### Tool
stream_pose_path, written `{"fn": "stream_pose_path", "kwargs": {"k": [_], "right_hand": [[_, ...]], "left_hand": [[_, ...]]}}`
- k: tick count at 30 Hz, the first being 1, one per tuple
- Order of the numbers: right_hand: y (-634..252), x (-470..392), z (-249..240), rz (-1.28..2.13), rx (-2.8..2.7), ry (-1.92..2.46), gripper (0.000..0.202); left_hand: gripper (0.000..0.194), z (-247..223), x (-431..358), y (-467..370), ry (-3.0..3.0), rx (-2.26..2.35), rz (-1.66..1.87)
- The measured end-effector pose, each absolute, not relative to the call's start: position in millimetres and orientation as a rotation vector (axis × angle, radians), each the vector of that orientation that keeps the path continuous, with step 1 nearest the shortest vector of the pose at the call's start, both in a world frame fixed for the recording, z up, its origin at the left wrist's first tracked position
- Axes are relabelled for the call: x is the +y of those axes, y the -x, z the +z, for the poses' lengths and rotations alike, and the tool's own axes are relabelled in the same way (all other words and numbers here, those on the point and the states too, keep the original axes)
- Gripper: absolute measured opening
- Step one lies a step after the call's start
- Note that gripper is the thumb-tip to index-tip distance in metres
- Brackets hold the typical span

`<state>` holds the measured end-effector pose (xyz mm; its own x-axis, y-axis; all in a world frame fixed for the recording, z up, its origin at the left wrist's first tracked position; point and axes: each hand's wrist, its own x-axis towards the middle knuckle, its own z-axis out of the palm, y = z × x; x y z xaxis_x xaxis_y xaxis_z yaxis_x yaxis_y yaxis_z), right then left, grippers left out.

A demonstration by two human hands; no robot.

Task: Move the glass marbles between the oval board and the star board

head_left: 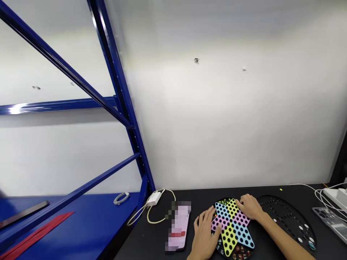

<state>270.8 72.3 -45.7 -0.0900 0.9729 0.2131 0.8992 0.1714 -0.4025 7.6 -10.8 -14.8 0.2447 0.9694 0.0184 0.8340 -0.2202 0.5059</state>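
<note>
A star-shaped board (231,223) in yellow, blue and pink, dotted with black holes, lies on a round black tray (225,199). Small marbles (240,251) show between the star's points at the tray's lower edge. My left hand (205,231) rests on the left side of the board and tray, its fingers apart, the thumb over a pink point. At the upper right, my right hand (249,206) touches the board's edge near the yellow and pink points, with its fingers bent together; whether they grip the board's edge is hard to make out.
Right of my right hand is a round black board (291,213) with white pieces. A phone (179,231) and a white charger (154,199) with cable lie left on the black table (149,245). A blue rack (127,94) stands at the left, white devices (336,197) at the far right.
</note>
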Motion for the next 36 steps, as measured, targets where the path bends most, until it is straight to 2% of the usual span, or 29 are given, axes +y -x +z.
{"fn": "stream_pose_path", "kwargs": {"k": [9,15,19,26,36], "right_hand": [[-276,73,-46,0.201,-1.925,1.752,0.058],[-327,65,-36,0.160,-1.747,1.875,0.057],[-351,47,-38,0.121,-1.791,1.938,0.052],[-349,24,-48,0.112,-1.685,1.847,0.041],[-365,24,-55,0.307,-1.518,1.823,0.046]], "left_hand": [[0.056,-16,-11,-7,-2.083,1.624,0.501],[0.052,-14,-12,-9,-2.093,1.657,0.534],[0.054,-4,-3,-16,-2.132,1.742,0.420],[0.032,9,17,-30,-2.314,1.906,0.239],[0.042,2,26,-29,-2.418,1.832,0.107]]}}
